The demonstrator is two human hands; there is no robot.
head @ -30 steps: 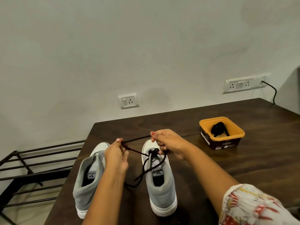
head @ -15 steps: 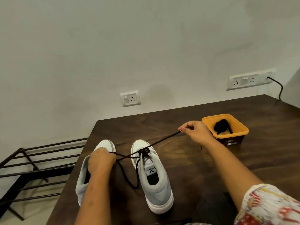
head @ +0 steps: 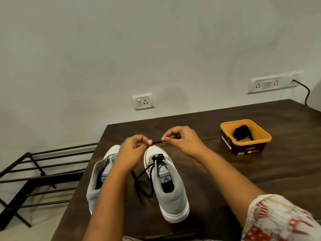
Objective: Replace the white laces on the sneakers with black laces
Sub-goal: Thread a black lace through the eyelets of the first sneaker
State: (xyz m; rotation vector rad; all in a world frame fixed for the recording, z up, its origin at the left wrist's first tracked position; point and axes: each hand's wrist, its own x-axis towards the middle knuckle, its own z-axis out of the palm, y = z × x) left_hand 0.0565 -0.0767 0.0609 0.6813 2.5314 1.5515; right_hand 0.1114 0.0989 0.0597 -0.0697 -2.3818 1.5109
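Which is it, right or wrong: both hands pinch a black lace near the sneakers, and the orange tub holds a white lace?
Wrong: the head view shows the lace in the orange tub is black, not white. The left hand and right hand pinch a black lace near the sneakers.

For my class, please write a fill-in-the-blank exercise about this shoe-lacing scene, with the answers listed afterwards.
1. The left hand and right hand both pinch a lace coloured ____.
2. The laced sneaker stands on a dark wooden ____.
3. The orange tub holds another black ____.
Answers: black; table; lace.
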